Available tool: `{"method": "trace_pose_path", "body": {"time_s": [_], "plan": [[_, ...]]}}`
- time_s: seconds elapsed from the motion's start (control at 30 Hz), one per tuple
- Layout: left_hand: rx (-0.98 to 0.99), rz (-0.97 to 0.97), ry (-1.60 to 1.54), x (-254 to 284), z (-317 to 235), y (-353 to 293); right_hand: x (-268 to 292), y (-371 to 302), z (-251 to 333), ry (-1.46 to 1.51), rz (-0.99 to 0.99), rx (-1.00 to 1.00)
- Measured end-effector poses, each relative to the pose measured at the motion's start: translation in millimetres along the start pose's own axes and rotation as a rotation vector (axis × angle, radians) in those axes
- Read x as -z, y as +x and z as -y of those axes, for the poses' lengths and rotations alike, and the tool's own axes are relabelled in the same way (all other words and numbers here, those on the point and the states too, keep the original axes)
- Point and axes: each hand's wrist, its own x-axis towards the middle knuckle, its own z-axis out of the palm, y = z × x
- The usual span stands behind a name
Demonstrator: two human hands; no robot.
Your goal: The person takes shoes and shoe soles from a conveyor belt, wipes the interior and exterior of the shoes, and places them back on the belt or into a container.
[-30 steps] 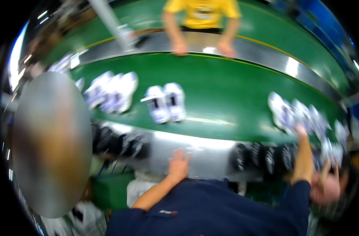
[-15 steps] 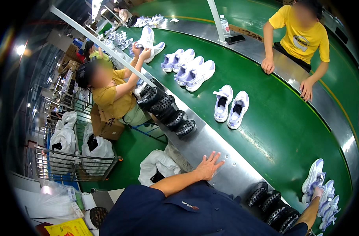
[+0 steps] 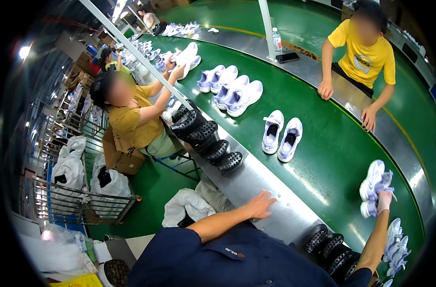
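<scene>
My left hand (image 3: 262, 204) lies on the bare metal edge of the bench (image 3: 256, 179), fingers stretched out and nothing in it. Over at the right, my right hand (image 3: 384, 200) is closed on white and lavender sneakers (image 3: 372, 181), which it holds above the green belt; the fingers are partly hidden by them. Below that hand, more sneakers (image 3: 394, 246) stand in a row. A pair of open sneakers (image 3: 290, 139) stands mid-belt, black showing inside them. Between my arms, black perforated shoe-shaped forms (image 3: 332, 244) line the metal edge.
More black forms (image 3: 218, 150) stand along the edge at left. A co-worker in mustard (image 3: 132, 119) holds a sneaker (image 3: 185, 60); another in yellow (image 3: 366, 52) rests both hands across the belt (image 3: 318, 186). A metal post (image 3: 132, 50) rises nearby. A wire cart (image 3: 89, 210) holds white sacks.
My right hand has moved up and away from the near row, taking sneakers with it. My left hand stays on the metal edge, its fingers less spread. The view has shifted slightly.
</scene>
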Motion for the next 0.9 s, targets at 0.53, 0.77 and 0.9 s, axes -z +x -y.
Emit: {"method": "trace_pose_path", "body": {"time_s": [0.53, 0.77, 0.9], "plan": [[-0.426, -0.442, -0.416, 2, 42, 18, -232, -441, 239, -0.221, 0.285, 0.137], [-0.463, -0.497, 0.073, 95, 12, -58, -201, -480, 195, -0.263, 0.095, 0.013], [-0.718, -0.469, 0.317, 76, -38, -8, -236, -467, 180, -0.121, 0.082, 0.066]]}}
